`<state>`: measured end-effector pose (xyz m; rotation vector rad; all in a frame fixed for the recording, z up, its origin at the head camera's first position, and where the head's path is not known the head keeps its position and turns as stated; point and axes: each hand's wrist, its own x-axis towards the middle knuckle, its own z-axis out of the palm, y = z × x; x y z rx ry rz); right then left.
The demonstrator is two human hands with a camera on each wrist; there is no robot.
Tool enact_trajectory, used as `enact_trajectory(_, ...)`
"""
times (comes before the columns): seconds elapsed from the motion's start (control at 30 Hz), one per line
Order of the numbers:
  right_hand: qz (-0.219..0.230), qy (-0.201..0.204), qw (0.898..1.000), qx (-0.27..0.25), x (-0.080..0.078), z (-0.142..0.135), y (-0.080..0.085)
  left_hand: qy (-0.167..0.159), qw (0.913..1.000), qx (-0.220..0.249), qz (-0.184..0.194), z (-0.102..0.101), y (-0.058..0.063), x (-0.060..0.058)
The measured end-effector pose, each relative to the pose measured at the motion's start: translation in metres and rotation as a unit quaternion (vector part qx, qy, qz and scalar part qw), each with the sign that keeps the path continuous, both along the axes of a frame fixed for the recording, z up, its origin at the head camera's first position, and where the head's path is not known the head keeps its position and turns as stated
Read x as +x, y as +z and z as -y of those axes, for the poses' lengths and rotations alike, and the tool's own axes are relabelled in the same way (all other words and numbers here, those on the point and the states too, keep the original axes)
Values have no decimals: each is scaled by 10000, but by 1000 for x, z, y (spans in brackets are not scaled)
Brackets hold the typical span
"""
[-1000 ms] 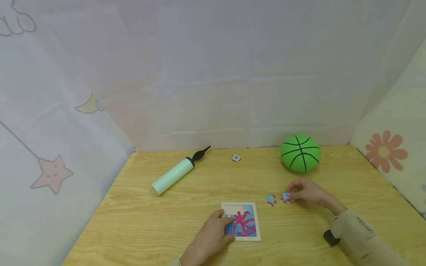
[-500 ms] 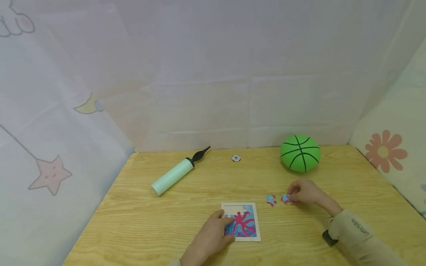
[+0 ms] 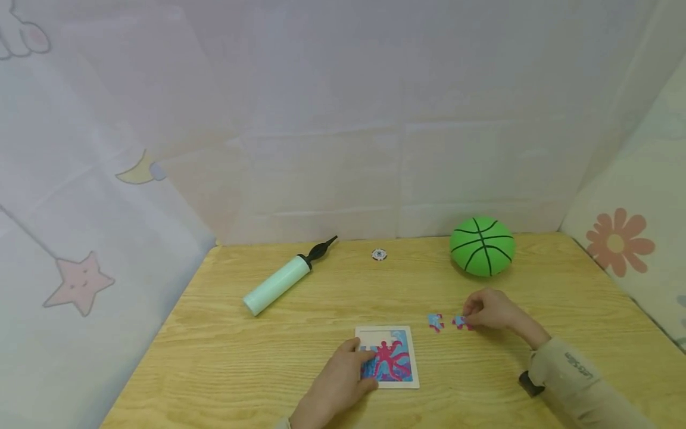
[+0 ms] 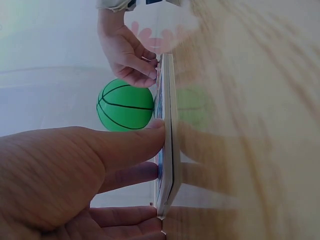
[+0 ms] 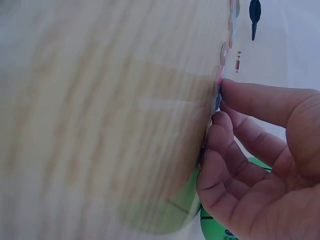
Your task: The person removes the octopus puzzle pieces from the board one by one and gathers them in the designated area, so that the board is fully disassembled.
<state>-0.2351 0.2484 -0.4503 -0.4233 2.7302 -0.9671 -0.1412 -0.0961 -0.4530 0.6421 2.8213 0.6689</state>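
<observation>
A square jigsaw puzzle (image 3: 395,360) with a pink octopus on blue lies on the table in a white frame, its upper left part bare. My left hand (image 3: 339,378) holds it at the left side, thumb at the near edge and a finger across the picture. In the left wrist view the thumb (image 4: 135,145) touches the frame's edge. To the right, my right hand (image 3: 492,308) pinches a blue and pink puzzle piece (image 3: 459,322) low over or on the table; its fingers cover part of it. Another loose puzzle piece (image 3: 435,322) lies just left of that one.
A pale green hand pump (image 3: 278,286) with a black nozzle lies at the back left. A poker chip (image 3: 379,255) is at the back middle, and a green ball (image 3: 482,246) stands back right. Beside the right sleeve is a small black object (image 3: 530,384). Printed cloth walls surround the table.
My right hand's fingers have shifted slightly on the right puzzle piece, which has turned or tipped a little. The left hand and the framed puzzle have stayed in place.
</observation>
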Motion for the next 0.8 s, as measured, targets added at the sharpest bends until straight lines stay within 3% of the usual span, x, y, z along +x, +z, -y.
enact_trajectory(0.23, -146, 49, 9998, 162, -1, -1, -1, 2, 10000, 55, 7, 1, 0, 0)
enact_trajectory(0.57, -643, 574, 9963, -64, -6, 17, 18, -24, 9999, 90, -96, 3, 0, 1)
enact_trajectory(0.8, -419, 768, 9953, -415, -8, 41, 18, -80, 9998, 57, -188, 1, -2, 0)
